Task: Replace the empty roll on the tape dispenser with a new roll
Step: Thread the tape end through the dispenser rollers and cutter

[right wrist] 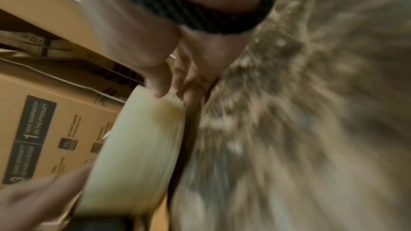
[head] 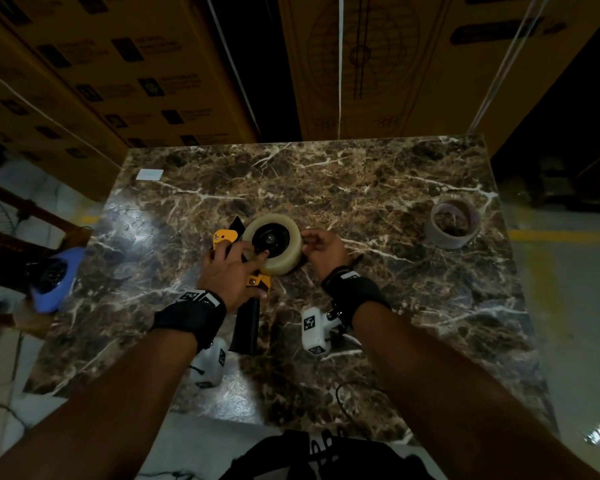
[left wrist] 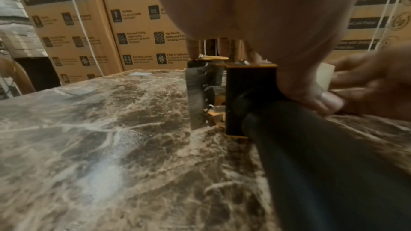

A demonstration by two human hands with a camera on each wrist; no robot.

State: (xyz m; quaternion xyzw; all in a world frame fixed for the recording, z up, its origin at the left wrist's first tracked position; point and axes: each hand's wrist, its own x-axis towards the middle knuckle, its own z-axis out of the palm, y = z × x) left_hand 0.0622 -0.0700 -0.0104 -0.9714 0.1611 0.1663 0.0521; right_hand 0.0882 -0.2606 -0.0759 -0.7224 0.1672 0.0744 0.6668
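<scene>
A yellow-and-black tape dispenser (head: 224,237) lies on its side on the marble table (head: 361,174), its black handle (head: 246,327) pointing toward me. A full cream tape roll (head: 284,261) sits on its hub. My left hand (head: 227,271) arches over the frame and holds it down, fingertips on the yellow plate, thumb at the hub. My right hand (head: 321,249) pinches the roll's right edge; in the right wrist view its fingertips (right wrist: 164,87) meet on the roll (right wrist: 138,147). The left wrist view shows the dispenser (left wrist: 249,97) under my palm. The empty core (head: 452,233) stands far right.
Stacked cardboard boxes (head: 361,64) stand just behind the table's far edge. A blue object (head: 54,278) sits off the table's left side on wooden furniture. A small white label (head: 149,174) lies at the far left corner. A black bag (head: 309,455) is below the near edge.
</scene>
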